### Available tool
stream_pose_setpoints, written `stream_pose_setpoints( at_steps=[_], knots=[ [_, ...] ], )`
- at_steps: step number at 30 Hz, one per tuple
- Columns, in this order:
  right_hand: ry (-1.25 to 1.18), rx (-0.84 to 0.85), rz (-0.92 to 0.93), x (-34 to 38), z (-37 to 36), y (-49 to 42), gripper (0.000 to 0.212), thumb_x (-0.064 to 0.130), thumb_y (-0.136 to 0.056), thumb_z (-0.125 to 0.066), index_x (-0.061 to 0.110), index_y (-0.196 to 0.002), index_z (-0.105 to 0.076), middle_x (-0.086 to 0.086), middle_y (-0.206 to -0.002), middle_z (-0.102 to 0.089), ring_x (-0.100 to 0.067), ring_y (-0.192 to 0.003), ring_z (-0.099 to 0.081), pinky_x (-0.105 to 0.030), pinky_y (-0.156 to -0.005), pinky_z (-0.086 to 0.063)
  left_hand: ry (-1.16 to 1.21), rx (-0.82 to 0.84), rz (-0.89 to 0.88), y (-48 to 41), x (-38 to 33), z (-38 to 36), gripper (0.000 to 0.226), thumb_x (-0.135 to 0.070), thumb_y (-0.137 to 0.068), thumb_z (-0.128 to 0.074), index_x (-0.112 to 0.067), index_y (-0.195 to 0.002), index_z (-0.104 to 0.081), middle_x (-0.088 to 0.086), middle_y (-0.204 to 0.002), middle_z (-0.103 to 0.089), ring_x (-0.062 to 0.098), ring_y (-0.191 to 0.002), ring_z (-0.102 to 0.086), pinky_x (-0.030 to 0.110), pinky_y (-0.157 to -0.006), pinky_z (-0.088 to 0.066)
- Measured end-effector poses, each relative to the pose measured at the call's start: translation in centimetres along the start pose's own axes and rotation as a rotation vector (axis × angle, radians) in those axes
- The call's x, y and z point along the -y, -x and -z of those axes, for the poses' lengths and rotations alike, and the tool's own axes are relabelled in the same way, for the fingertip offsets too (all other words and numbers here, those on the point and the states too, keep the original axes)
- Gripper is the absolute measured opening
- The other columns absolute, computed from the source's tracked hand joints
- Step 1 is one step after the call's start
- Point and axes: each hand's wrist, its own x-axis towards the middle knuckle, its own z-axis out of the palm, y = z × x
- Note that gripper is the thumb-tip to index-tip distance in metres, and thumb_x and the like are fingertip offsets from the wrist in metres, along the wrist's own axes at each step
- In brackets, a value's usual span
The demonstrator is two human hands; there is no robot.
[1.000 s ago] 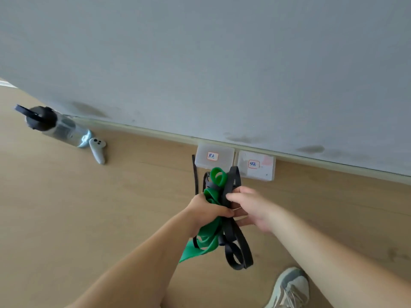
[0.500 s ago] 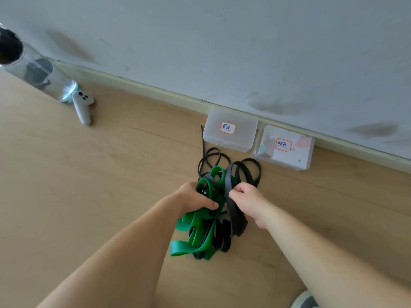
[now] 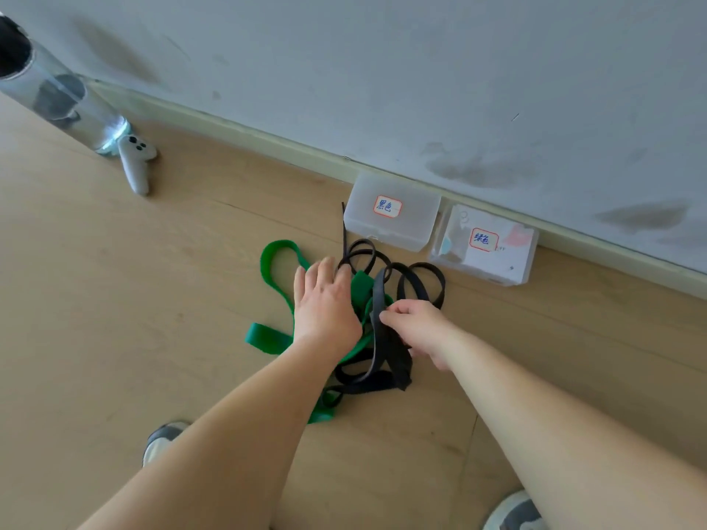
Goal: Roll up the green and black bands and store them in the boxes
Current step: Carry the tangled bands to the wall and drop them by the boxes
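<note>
A tangle of green band (image 3: 272, 269) and black band (image 3: 421, 285) lies on the wooden floor in front of two clear lidded boxes. The left box (image 3: 390, 212) and the right box (image 3: 486, 244) each carry a red-edged label and stand shut against the wall. My left hand (image 3: 325, 300) is spread flat over the heap with straight fingers, covering part of the green band. My right hand (image 3: 415, 325) pinches a black strand that rises from the pile.
A clear bottle with a black cap (image 3: 49, 89) lies at the far left by the baseboard, with a white controller (image 3: 136, 162) beside it. My shoes (image 3: 160, 441) (image 3: 512, 510) show at the bottom edge. The wall runs behind the boxes.
The bundle has gone from held up in both hands down onto the floor. My left hand let go and spread flat, and a green loop has fallen out to the left.
</note>
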Motion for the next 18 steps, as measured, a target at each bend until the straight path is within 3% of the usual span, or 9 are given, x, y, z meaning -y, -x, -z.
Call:
stream_pose_setpoints(
  at_steps=[2, 3, 6, 8, 10, 12, 14, 17, 18],
  knots=[
    [-0.011, 0.059, -0.013, -0.5, 0.0, 0.4, 0.014, 0.036, -0.099, -0.064, 0.030, -0.108, -0.073, 0.005, -0.101, -0.069, -0.017, -0.097, -0.063, -0.034, -0.078, -0.054, 0.174, 0.022, 0.017, 0.6, -1.3, -0.4, 0.048, -0.025, -0.093, -0.057, -0.018, -0.141, -0.053, 0.004, -0.142, -0.048, 0.028, -0.132, -0.046, 0.036, -0.108, -0.038],
    [-0.029, 0.091, -0.012, -0.6, 0.0, 0.5, 0.016, 0.034, -0.098, -0.066, 0.030, -0.112, -0.073, 0.004, -0.103, -0.071, -0.017, -0.099, -0.065, -0.035, -0.081, -0.057, 0.305, 0.085, 0.097, 0.6, -1.9, -0.4, 0.044, -0.031, -0.097, -0.058, -0.017, -0.139, -0.056, 0.003, -0.136, -0.053, 0.025, -0.122, -0.055, 0.033, -0.095, -0.045],
    [-0.106, 0.203, -0.034, -0.1, 0.4, 0.9, 0.023, 0.017, -0.097, -0.066, 0.029, -0.115, -0.076, -0.001, -0.114, -0.075, -0.019, -0.110, -0.067, -0.041, -0.092, -0.059, 0.536, 0.216, 0.294, -0.3, -3.1, 0.1, 0.050, -0.038, -0.096, -0.066, -0.014, -0.138, -0.054, 0.006, -0.130, -0.063, 0.025, -0.110, -0.063, 0.030, -0.084, -0.049],
    [-0.056, 0.290, -0.065, 0.2, 0.8, 1.5, 0.032, 0.009, -0.096, -0.064, 0.030, -0.117, -0.076, 0.002, -0.116, -0.076, -0.018, -0.113, -0.067, -0.042, -0.093, -0.057, 0.492, 0.266, 0.319, -0.6, -3.0, 1.3, 0.039, -0.028, -0.093, -0.068, -0.012, -0.127, -0.059, 0.008, -0.115, -0.067, 0.025, -0.094, -0.065, 0.030, -0.073, -0.050],
    [0.150, 0.240, -0.065, 0.8, 1.1, 2.4, 0.032, 0.011, -0.096, -0.063, 0.029, -0.121, -0.073, 0.003, -0.111, -0.077, -0.018, -0.108, -0.069, -0.043, -0.095, -0.058, 0.433, 0.318, 0.317, 0.0, -2.8, 2.4, 0.022, -0.016, -0.087, -0.063, -0.007, -0.106, -0.065, 0.009, -0.093, -0.065, 0.022, -0.072, -0.059, 0.029, -0.061, -0.051],
    [0.356, 0.063, -0.008, 2.1, 1.5, 3.5, 0.026, 0.016, -0.096, -0.062, 0.024, -0.118, -0.073, -0.005, -0.113, -0.073, -0.024, -0.105, -0.069, -0.041, -0.091, -0.059, 0.393, 0.371, 0.287, 0.9, -3.0, 4.0, 0.017, -0.011, -0.084, -0.060, -0.005, -0.098, -0.067, 0.009, -0.085, -0.063, 0.022, -0.069, -0.059, 0.031, -0.062, -0.056],
    [0.377, -0.097, 0.085, 3.4, 2.1, 4.7, 0.023, 0.020, -0.092, -0.066, 0.023, -0.115, -0.067, -0.006, -0.118, -0.067, -0.025, -0.103, -0.066, -0.039, -0.087, -0.058, 0.428, 0.456, 0.255, 1.6, -3.3, 6.5, 0.022, -0.012, -0.085, -0.063, -0.001, -0.102, -0.071, 0.012, -0.085, -0.070, 0.027, -0.075, -0.070, 0.037, -0.078, -0.064],
    [0.455, -0.033, 0.233, 6.2, 2.8, 8.2, 0.044, 0.036, -0.080, -0.072, 0.045, -0.121, -0.058, 0.006, -0.121, -0.054, -0.021, -0.105, -0.061, -0.041, -0.093, -0.055, 0.544, 0.588, 0.188, 3.0, -4.5, 12.1, 0.021, -0.009, -0.088, -0.067, 0.001, -0.106, -0.072, 0.017, -0.081, -0.074, 0.029, -0.072, -0.075, 0.041, -0.080, -0.065],
    [0.493, -0.006, 0.299, 7.3, 3.0, 9.5, 0.038, 0.039, -0.079, -0.067, 0.049, -0.115, -0.060, 0.003, -0.120, -0.055, -0.022, -0.106, -0.060, -0.040, -0.096, -0.053, 0.570, 0.586, 0.151, 3.5, -5.0, 14.1, 0.020, -0.010, -0.091, -0.066, 0.002, -0.106, -0.070, 0.015, -0.078, -0.072, 0.026, -0.067, -0.072, 0.039, -0.078, -0.066]
  ],
)
